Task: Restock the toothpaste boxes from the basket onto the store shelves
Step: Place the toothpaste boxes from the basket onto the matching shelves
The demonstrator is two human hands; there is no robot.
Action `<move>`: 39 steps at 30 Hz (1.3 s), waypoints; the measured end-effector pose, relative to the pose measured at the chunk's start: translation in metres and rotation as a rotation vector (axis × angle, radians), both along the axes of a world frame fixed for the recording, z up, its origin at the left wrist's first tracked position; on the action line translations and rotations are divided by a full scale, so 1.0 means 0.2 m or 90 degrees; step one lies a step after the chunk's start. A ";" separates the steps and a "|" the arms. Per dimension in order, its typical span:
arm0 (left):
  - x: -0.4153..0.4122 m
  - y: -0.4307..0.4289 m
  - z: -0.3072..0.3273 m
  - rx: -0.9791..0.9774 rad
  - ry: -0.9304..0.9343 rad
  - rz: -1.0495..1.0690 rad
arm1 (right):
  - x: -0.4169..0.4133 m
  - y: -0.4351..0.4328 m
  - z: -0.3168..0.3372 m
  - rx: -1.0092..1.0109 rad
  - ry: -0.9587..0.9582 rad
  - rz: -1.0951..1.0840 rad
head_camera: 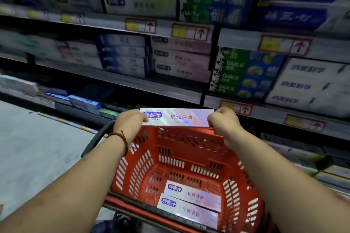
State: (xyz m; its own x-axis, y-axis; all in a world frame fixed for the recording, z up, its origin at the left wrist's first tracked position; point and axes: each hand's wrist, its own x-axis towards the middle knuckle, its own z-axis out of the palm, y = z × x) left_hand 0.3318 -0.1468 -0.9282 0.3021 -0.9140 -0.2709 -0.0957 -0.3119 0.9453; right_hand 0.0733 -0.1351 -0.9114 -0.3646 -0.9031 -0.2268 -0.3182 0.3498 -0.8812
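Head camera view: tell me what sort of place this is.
Most likely a supermarket or drugstore aisle: shelves stacked with toothpaste boxes, price tags along the shelf edges, and a red shopping basket.

A long iridescent cardboard toothpaste box is held level over the far rim of the red slotted plastic basket, with the left hand gripping its left end and the right hand its right. Two more flat boxes lie side by side in the basket's near right corner. Behind the basket run the grey metal store shelves, where a stack of seemingly matching boxes sits on the middle tier, above the held box.
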 end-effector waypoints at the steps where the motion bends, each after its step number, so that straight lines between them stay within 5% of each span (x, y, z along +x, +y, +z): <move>1: 0.00 -0.04 -0.01 -0.009 -0.009 -0.016 | 0.00 -0.02 0.01 -0.005 -0.021 -0.011; 21: 0.04 -0.56 0.20 -0.152 0.055 -0.014 | 0.07 -0.24 0.10 -0.251 -0.033 -0.002; 31: -0.12 -0.70 0.13 -0.157 0.065 -0.031 | 0.04 -0.35 0.01 -0.185 -0.045 -0.016; 39: -0.17 -0.77 0.12 -0.137 -0.060 -0.102 | 0.04 -0.38 0.03 -0.142 -0.079 -0.019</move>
